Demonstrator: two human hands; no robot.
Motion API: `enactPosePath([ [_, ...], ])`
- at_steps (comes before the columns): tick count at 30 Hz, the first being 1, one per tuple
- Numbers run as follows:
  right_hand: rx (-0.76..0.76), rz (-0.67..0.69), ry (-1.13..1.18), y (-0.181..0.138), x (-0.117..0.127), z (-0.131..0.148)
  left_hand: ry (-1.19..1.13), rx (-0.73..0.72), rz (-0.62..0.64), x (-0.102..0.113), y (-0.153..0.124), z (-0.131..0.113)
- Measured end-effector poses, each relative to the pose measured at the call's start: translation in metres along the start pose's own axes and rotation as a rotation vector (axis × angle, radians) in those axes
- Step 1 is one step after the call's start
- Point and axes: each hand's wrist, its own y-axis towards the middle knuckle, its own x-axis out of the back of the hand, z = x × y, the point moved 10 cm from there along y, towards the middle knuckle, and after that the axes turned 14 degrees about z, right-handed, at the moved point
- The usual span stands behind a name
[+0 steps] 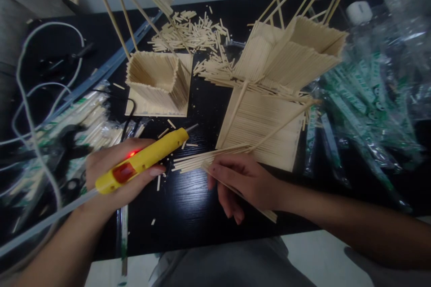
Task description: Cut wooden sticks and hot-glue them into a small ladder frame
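Note:
My left hand [116, 172] is wrapped round a yellow hot glue gun [144, 159] with a red light on, its nozzle pointing right over the black table [188, 215]. My right hand [244, 181] is closed on a thin wooden stick [266, 213], next to a small bundle of loose sticks [202, 159]. Just beyond lies a flat panel of glued sticks [262, 130]. Behind it stands a larger angled stick structure [289, 51]. A square open box of sticks [158, 78] sits on a stick base at centre left.
A heap of short stick offcuts [188, 31] lies at the back. Plastic packets of wrapped chopsticks [367, 98] fill the right side, more packets [67, 130] the left. White cables [30, 112] loop at the left. Long sticks [111, 9] rise from the box.

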Motion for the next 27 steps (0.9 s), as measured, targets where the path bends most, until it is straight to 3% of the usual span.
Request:
enactPosePath([
  [27, 0.04, -0.022, -0.068, -0.0023, 0.0023, 0.0049, -0.002, 0.017, 0.02, -0.002, 0.0013, 0.0034],
])
